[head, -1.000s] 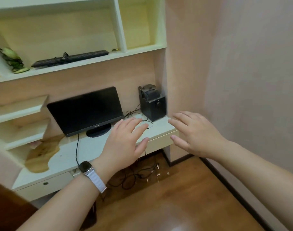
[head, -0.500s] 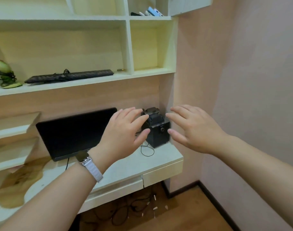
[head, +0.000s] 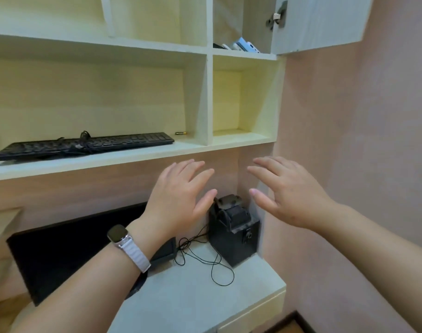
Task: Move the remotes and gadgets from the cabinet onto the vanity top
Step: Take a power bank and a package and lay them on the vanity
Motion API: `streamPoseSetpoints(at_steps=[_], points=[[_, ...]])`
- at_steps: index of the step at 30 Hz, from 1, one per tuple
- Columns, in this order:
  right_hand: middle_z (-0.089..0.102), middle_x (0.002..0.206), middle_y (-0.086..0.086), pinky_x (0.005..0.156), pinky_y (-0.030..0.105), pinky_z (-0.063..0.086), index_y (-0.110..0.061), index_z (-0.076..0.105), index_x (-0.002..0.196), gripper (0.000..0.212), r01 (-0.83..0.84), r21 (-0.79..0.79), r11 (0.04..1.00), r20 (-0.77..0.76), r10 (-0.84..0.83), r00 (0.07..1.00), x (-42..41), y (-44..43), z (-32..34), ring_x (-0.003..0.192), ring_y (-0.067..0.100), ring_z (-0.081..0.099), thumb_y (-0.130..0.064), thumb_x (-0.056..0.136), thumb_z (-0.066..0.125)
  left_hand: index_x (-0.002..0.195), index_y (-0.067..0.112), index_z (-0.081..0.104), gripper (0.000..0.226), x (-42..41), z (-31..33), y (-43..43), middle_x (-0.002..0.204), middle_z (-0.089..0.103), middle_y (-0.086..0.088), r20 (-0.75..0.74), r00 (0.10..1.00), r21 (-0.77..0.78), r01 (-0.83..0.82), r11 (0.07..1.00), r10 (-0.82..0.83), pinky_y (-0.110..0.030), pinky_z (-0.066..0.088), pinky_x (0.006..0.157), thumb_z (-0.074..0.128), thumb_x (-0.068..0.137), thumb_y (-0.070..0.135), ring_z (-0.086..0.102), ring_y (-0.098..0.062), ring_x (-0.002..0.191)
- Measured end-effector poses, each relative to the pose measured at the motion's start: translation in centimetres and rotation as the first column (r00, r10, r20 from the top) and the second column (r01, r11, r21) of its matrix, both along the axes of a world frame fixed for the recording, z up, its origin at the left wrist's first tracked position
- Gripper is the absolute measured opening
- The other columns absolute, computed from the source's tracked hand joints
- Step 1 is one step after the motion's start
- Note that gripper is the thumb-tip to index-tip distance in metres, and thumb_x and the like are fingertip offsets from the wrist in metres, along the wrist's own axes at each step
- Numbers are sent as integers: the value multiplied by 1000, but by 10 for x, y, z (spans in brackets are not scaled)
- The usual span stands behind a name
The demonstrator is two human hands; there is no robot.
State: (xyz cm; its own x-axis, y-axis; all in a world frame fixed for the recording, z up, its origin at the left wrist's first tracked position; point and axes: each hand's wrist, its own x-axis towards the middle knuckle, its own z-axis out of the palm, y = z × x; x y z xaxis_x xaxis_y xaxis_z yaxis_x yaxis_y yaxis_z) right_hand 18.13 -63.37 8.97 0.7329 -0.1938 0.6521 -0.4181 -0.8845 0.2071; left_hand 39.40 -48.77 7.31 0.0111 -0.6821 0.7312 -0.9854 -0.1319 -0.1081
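The remotes and gadgets [head: 238, 46] lie in the upper right compartment of the cabinet [head: 208, 97], beside its open door [head: 318, 22]; only their near ends show over the shelf edge, a pale blue one tilted with its long axis running up and to the left, a white one and a dark one to its left, and how they lie further back cannot be told. Both hands are raised in front of the wall below the shelves, palms away, holding nothing. The left hand [head: 178, 200] has its fingers [head: 193, 169] spread loosely and its thumb just in front of the top of the black speaker [head: 234, 231]; whether it touches cannot be told. The right hand [head: 289, 191] is equally open, fingers pointing left, clear of everything. The vanity top [head: 193, 296] carries the speaker, a thin looped cable [head: 214, 263] and a dark monitor [head: 68, 258]. A black keyboard [head: 85, 145] lies on the long shelf. Compared with half a second ago the view has tipped upward, so the compartment with the gadgets sits lower in frame, and the hands are higher against the shelving
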Motion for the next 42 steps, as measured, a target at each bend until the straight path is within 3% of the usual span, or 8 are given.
streamPoseSetpoints(at_steps=[10, 15, 19, 26, 30, 34, 38, 42], points=[[61, 130, 10, 94, 45, 47, -13, 61, 125, 52, 26, 5, 1000, 44, -26, 999, 57, -71, 31, 119, 33, 56, -49, 91, 42, 118, 16, 67, 46, 45, 42, -75, 122, 65, -8, 72, 997, -63, 15, 998, -10, -43, 40, 98, 48, 88, 44, 58, -29, 112], [64, 125, 9, 91, 43, 47, -14, 64, 121, 52, 12, -12, 1000, 153, -10, 988, 76, -126, 60, 113, 33, 60, -49, 89, 43, 119, 17, 67, 45, 61, 71, -121, 123, 64, -5, 143, 990, -111, 13, 994, 3, -39, 40, 95, 49, 89, 46, 56, -26, 114], [64, 123, 11, 86, 42, 49, -13, 65, 119, 53, -31, -58, 998, 203, 42, 978, 91, -176, 96, 110, 33, 61, -49, 88, 43, 125, 15, 62, 47, 69, 107, -158, 126, 62, -5, 144, 989, -173, -12, 985, 38, -40, 42, 92, 49, 90, 44, 55, -26, 116], [61, 124, 11, 88, 43, 47, -11, 61, 122, 56, -140, -131, 981, 259, 170, 951, 109, -252, 169, 113, 33, 56, -50, 89, 41, 125, 10, 62, 50, 72, 179, -211, 125, 62, -12, 278, 950, -274, -62, 960, 141, -44, 49, 89, 50, 90, 43, 58, -32, 114], [54, 130, 4, 93, 40, 45, -15, 58, 126, 46, -271, -70, 960, 321, 279, 905, 123, -274, 207, 117, 26, 51, -46, 94, 45, 126, 9, 60, 46, 65, 226, -232, 125, 61, -13, 390, 904, -298, -56, 953, 175, -46, 50, 89, 53, 90, 38, 56, -32, 112], [51, 123, -4, 79, 32, 40, -22, 55, 127, 35, -379, 44, 924, 406, 330, 852, 140, -284, 250, 99, 16, 48, -36, 95, 51, 124, 12, 61, 41, 58, 279, -252, 121, 62, -9, 422, 886, -225, -102, 969, 191, -40, 51, 82, 53, 91, 35, 58, -32, 108], [51, 125, -1, 79, 32, 41, -24, 52, 130, 39, -291, 85, 953, 311, 252, 916, 158, -292, 284, 102, 18, 50, -38, 94, 50, 130, 21, 55, 42, 59, 326, -275, 127, 57, -3, 488, 836, -25, -275, 961, 252, -34, 43, 80, 55, 92, 39, 55, -28, 113], [60, 120, 6, 79, 37, 50, -20, 53, 128, 41, -147, 59, 987, 157, 136, 978, 169, -300, 308, 101, 27, 57, -40, 92, 52, 135, 31, 46, 43, 57, 351, -296, 128, 57, 5, 583, 699, 171, -603, 779, 414, -30, 42, 77, 50, 95, 44, 56, -23, 111]])
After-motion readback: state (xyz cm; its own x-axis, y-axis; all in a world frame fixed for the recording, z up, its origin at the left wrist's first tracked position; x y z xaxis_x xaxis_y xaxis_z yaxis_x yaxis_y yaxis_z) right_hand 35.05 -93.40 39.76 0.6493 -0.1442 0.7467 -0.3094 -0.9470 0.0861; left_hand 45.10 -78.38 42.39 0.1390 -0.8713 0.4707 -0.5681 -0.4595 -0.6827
